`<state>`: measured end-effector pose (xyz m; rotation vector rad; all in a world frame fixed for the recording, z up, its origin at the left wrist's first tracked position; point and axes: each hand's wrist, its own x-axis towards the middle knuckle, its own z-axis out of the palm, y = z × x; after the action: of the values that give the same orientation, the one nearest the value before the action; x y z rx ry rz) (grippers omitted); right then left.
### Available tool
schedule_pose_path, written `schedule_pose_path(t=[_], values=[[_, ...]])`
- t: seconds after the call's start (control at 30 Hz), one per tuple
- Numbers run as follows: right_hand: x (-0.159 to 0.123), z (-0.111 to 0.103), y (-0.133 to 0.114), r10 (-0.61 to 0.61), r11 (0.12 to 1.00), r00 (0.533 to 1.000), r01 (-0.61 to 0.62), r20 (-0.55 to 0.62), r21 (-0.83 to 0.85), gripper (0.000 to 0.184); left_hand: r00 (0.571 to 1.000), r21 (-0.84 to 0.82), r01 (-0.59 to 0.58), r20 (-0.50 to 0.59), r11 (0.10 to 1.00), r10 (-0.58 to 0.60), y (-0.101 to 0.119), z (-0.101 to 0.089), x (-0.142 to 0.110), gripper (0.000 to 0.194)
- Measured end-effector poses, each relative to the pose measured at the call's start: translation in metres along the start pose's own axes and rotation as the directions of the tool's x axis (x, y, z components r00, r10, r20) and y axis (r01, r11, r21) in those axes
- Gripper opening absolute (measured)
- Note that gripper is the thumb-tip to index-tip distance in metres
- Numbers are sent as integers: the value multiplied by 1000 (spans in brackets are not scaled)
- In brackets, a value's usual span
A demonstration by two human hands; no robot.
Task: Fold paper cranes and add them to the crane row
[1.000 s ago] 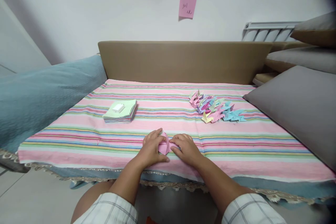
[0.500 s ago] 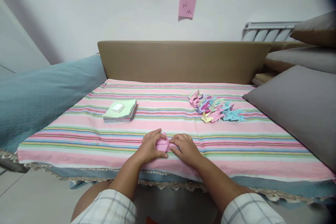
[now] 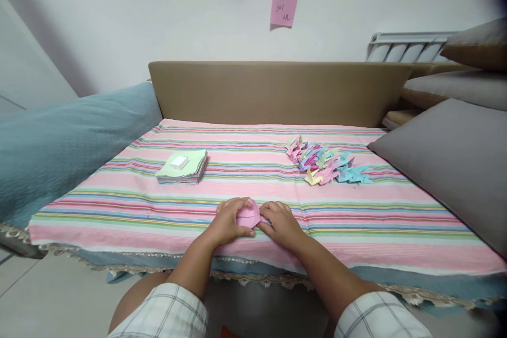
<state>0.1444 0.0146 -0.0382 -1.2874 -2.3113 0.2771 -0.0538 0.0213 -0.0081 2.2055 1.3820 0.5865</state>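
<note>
Left hand (image 3: 226, 224) and right hand (image 3: 280, 224) are holding pink paper (image 3: 247, 216) below a wall note (image 3: 284, 8) reading "301", its lower scrawl staying illegible.
A squared paper stack (image 3: 188, 171), pale green on top, is bearing a small white block (image 3: 179, 162); the left hand is curling thumb and fingers around the pink paper's rounded, creased body, near the front of the striped cloth (image 3: 130, 211); the right hand is pinching its narrow end; pointed, multicoloured folded-paper shapes (image 3: 325, 165) are clustering beyond, beside a smooth grey cushion (image 3: 447, 158).
</note>
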Motion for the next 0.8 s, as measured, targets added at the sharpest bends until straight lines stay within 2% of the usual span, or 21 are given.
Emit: schedule_pose_path(t=[0.2, 0.5, 0.63, 0.8], values=[[0, -1, 0, -2, 1000, 1000, 3, 7, -17, 19, 999, -30, -22, -40, 999, 20, -4, 1, 1, 69], [0, -1, -1, -6, 1000, 1000, 5, -11, -17, 20, 995, -36, -48, -93, 998, 45, -5, 2, 1, 70], [1, -1, 1, -30, 1000, 999, 30, -15, 9, 20, 993, -41, -80, -94, 996, 76, -5, 1, 2, 57], [1, -3, 4, -32, 997, 999, 33, -13, 64, 16, 989, -20, -132, -71, 991, 130, -7, 3, 4, 27]])
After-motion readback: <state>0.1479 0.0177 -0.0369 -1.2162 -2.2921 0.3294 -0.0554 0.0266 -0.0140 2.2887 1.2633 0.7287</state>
